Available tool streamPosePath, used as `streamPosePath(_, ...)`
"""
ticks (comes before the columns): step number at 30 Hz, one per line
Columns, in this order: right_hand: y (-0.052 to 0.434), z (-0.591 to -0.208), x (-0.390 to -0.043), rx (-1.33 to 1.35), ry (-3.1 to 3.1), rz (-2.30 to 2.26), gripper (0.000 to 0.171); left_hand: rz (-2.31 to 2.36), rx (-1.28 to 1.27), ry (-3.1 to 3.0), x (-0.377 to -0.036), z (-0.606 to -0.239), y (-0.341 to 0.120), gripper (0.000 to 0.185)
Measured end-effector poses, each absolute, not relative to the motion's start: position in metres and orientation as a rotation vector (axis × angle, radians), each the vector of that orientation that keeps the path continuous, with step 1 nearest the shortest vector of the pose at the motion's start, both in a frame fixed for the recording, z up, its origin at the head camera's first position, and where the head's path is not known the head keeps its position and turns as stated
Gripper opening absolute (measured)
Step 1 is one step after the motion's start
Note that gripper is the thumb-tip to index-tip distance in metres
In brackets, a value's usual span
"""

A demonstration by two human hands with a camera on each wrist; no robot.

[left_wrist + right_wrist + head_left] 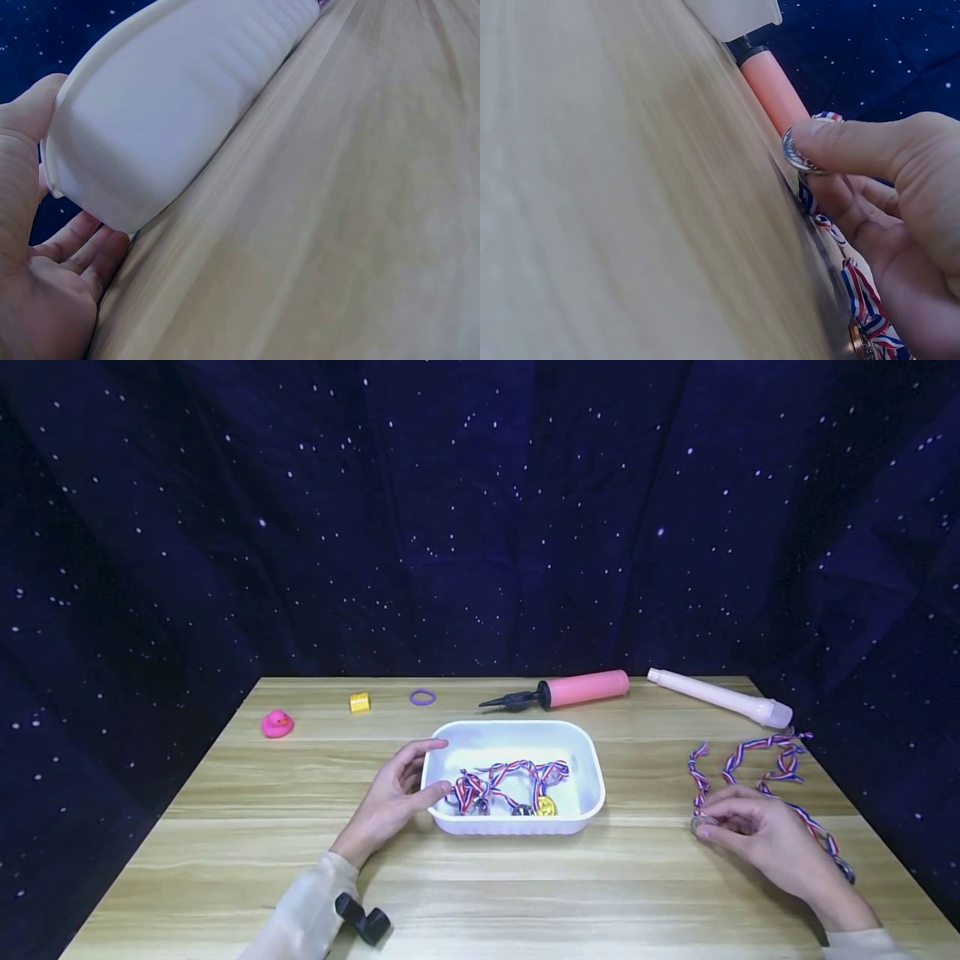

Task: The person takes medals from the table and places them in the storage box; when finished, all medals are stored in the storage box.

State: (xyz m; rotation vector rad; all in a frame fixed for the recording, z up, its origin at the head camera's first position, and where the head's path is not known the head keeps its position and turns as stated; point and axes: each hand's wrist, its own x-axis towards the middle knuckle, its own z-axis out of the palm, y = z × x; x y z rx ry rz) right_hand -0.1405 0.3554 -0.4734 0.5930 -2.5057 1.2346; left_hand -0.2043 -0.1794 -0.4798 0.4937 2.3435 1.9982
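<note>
My left hand [393, 793] grips the left end of a white plastic basin [517, 827], its thumb over the rim. In the left wrist view, the other fingers [105, 255] lie against the basin's outer wall. Inside the basin are a gold medal [547, 807], a dark-looking medal [522, 810] and tangled red, white and blue ribbons [517, 767]. To the right, my right hand [765, 835] pinches a silver medal [796, 152] between thumb and fingers, with its ribbon [699, 772] trailing behind on the table. Another medal [845, 869] with a striped ribbon lies beside that hand.
Along the back of the wooden table [525, 893] lie a pink hand pump [588, 688], a pale pink microphone-shaped stick [716, 696], a purple ring [422, 702] and a yellow block [359, 702]. A pink rubber duck [277, 724] sits at the left. A dark starry curtain [480, 527] hangs behind.
</note>
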Motion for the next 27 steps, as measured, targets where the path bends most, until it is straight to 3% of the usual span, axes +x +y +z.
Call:
streamPosePath(13,0.351,-0.465,-0.138,0.407,-2.579,1.385,0.011,1.984,0.496,2.358,-0.206,-0.48,-0.179,0.065)
streamPosePath(19,0.346,-0.461,-0.137,0.371,-2.551,1.485,0.015,1.991,0.503,2.362,-0.206,-0.48,-0.179,0.064)
streamPosePath(27,0.339,-0.463,-0.137,0.383,-2.464,1.663,0.033,1.99,0.494,2.36,-0.205,-0.48,-0.179,0.064)
